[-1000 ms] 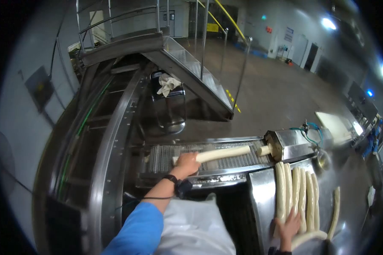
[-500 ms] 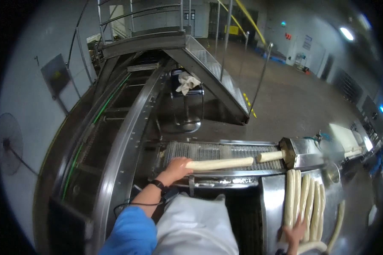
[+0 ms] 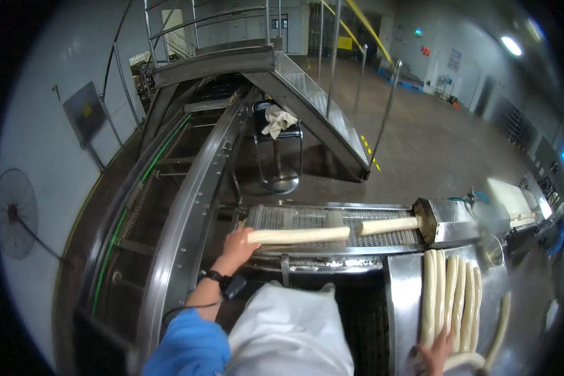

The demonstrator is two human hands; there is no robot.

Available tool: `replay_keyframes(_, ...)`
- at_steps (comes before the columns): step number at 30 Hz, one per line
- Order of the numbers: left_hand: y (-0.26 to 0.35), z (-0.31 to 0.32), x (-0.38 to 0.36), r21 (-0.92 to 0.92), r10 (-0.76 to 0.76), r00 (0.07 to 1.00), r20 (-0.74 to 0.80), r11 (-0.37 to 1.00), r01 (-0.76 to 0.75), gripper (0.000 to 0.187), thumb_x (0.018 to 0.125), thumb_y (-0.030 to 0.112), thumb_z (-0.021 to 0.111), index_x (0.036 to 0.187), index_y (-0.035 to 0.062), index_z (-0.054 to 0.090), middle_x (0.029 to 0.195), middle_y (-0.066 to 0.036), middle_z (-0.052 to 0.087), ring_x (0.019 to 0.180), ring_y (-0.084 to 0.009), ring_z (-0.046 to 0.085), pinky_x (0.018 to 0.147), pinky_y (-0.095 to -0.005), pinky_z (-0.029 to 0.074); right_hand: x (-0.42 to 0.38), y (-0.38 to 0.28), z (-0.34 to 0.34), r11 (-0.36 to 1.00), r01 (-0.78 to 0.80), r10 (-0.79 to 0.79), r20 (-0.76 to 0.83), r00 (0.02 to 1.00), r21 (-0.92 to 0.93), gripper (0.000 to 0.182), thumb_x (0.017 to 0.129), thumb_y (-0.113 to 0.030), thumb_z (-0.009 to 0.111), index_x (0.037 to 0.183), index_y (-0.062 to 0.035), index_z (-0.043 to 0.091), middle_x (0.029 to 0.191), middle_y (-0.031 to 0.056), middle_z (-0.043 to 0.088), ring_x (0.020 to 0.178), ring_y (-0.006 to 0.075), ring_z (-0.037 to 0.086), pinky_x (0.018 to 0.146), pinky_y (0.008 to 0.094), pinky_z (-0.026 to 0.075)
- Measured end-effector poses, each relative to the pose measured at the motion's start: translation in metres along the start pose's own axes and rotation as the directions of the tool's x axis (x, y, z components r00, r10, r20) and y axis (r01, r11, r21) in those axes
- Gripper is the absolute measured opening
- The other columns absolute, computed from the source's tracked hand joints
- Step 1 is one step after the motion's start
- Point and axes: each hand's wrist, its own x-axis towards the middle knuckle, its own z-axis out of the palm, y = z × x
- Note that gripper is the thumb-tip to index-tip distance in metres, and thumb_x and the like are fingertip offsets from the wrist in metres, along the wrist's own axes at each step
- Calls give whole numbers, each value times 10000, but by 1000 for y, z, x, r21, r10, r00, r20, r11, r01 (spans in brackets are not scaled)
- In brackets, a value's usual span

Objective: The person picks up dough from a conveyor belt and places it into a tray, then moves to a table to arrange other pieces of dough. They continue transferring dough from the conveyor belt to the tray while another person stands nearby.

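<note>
A long pale dough rope [image 3: 301, 235] lies lengthwise on a wire-mesh conveyor [image 3: 276, 217]. My left hand [image 3: 237, 247] is at its left end, fingers closed around that tip. Behind it, a second dough rope [image 3: 388, 226] comes out of a metal outlet [image 3: 427, 222], a small gap between the two. To the right, several dough ropes [image 3: 452, 301] lie side by side on a steel table [image 3: 404, 301]. My right hand [image 3: 437, 352] rests at their near ends with fingers spread, beside a curved dough piece [image 3: 467, 361].
A large chain conveyor [image 3: 188, 194] with steel rails runs along my left. Beyond the mesh belt are a stool [image 3: 277, 135] with a cloth [image 3: 278, 120] on it and a metal stair [image 3: 323, 106]. Another dough strip [image 3: 500, 329] hangs by the table's right edge.
The dough rope at my left hand has moved left, and my left hand with it. More of the second rope has emerged from the outlet. My right hand stays by the row.
</note>
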Motion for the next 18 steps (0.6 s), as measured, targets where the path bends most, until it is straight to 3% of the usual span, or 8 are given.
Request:
replay_keyframes(3, 8, 2, -3, -227, -186, 973, 137, 950, 214, 370, 813, 256, 709, 1097, 33, 631, 917, -123, 654, 863, -291, 632, 766, -386, 488, -7, 0, -4, 995, 89, -90, 6, 996, 33, 1017, 563, -229, 810, 1448, -80, 331, 1469, 280, 276, 1326, 431, 323, 1102, 496, 273)
replay_keyframes(5, 37, -6, -13, -661, -218, 721, 658, 293, 691, 338, 845, 245, 674, 1079, 5, 637, 846, -78, 651, 785, -195, 630, 689, -317, 487, -8, -43, 0, 992, 38, -32, -51, 998, 117, 993, 569, -216, 812, 1433, -61, 347, 1467, 271, 289, 1335, 421, 319, 1110, 490, 263)
replay_keyframes(6, 54, -1, -20, -688, -105, 745, 658, 318, 652, 340, 839, 230, 684, 1085, 2, 633, 872, -62, 644, 795, -155, 614, 685, -289, 478, -3, -66, 4, 979, -11, 33, -106, 994, 203, 969, 576, -204, 813, 1419, -41, 363, 1465, 262, 303, 1344, 411, 316, 1118, 484, 252)
replay_keyframes(9, 121, 23, -27, -665, 194, 708, 679, 572, 481, 407, 819, 203, 724, 1142, -7, 593, 962, -40, 635, 855, -108, 596, 708, -259, 479, 23, -116, 27, 871, 224, -223, -53, 973, 438, 843, 649, -167, 799, 1385, -39, 408, 1440, 247, 355, 1379, 390, 282, 1134, 460, 239)
replay_keyframes(13, 232, -20, -23, -824, 630, 534, 563, 478, 304, 477, 844, 230, 727, 1214, -1, 534, 1004, -30, 621, 925, -104, 589, 791, -267, 495, 49, -226, 12, 671, 370, -380, -130, 916, 643, 750, 693, -146, 797, 1332, 12, 437, 1373, 231, 436, 1331, 354, 366, 1109, 423, 289)
replay_keyframes(15, 268, -32, -11, -865, 761, 417, 497, 396, 309, 471, 887, 248, 680, 1231, -25, 512, 985, -43, 620, 871, -101, 597, 755, -250, 500, 60, -250, 14, 361, 137, -303, -23, 953, 923, 701, 719, -131, 771, 1319, 29, 445, 1301, 181, 505, 1228, 277, 470, 1052, 389, 358)
replay_keyframes(17, 291, -29, -4, -818, 827, 345, 445, 218, 532, 461, 935, 322, 603, 1209, -38, 511, 971, -64, 619, 820, -97, 596, 709, -239, 500, 69, -245, 11, 310, 80, -208, -15, 978, 947, 616, 747, -100, 719, 1295, 26, 468, 1199, 117, 565, 1113, 208, 530, 957, 337, 429)
replay_keyframes(18, 300, -31, -1, -784, 823, 399, 404, 87, 615, 501, 913, 444, 609, 1121, -11, 592, 950, -37, 644, 858, -109, 607, 758, -257, 502, 75, -230, 28, 122, 15, -110, -2, 994, 992, 532, 757, -62, 664, 1255, 25, 499, 1111, 89, 602, 1031, 188, 571, 873, 299, 466)
